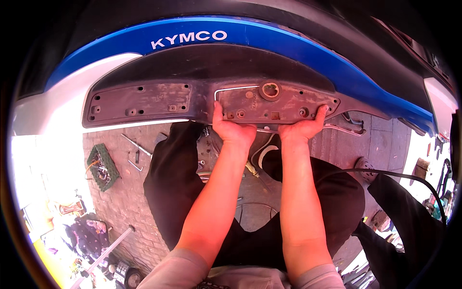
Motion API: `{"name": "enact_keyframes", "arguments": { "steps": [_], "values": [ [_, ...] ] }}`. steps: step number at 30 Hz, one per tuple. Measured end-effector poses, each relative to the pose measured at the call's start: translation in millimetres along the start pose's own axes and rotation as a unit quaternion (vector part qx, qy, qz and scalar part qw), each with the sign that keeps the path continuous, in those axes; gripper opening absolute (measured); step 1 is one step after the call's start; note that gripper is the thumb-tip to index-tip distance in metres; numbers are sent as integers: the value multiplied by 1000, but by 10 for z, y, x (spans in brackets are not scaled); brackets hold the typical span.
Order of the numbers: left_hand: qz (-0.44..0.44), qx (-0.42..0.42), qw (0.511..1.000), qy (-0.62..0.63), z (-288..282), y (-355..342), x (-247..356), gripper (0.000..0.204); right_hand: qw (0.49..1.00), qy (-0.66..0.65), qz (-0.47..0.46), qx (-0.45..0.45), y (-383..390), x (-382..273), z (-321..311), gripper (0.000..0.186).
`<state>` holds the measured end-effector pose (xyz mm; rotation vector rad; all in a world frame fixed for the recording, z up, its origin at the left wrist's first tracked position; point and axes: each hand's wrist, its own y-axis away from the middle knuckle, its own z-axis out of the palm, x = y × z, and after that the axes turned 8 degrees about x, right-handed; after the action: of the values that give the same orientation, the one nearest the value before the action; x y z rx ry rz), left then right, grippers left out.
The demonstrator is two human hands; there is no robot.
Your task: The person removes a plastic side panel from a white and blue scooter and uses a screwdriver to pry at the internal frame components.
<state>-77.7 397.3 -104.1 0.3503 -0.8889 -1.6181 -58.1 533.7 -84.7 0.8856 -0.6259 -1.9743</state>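
A dark grey plastic footboard panel (288,103) of a scooter stretches across the view in front of me, dusty and pierced with several screw holes. My left hand (233,127) grips its near edge, the thumb on top and the fingers hidden underneath. Farther right, my right hand (302,126) holds the same edge in the same way, its thumb pointing toward the panel's corner. On the panel's far side between the hands lies a brown ring (270,90), possibly a tape roll. Beside it runs a thin bright L-shaped strip (236,88), whose kind I cannot make out.
Blue scooter bodywork (269,36) arches beyond the panel. On the brick floor at left are a green basket (102,167) with small parts and a long thin tool (136,144). A yellow-handled tool (251,168) lies between my legs. At right are a clog (366,168) and a black cable (399,174).
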Motion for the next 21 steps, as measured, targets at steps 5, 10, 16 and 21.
{"name": "enact_keyframes", "arguments": {
  "steps": [5,10,16,21],
  "values": [
    [-7,-54,998,9,-115,27,178,60,999,28,-14,-13,46,-7,-3,68],
    [47,-15,998,31,-45,-51,91,62,995,78,-52,-38,24,90,-102,68],
    [44,61,995,61,41,-58,37,62,998,51,-42,-11,82,197,-26,69],
    [59,75,994,48,55,-118,32,62,998,32,-58,-2,57,262,-27,69]
  ]
}}
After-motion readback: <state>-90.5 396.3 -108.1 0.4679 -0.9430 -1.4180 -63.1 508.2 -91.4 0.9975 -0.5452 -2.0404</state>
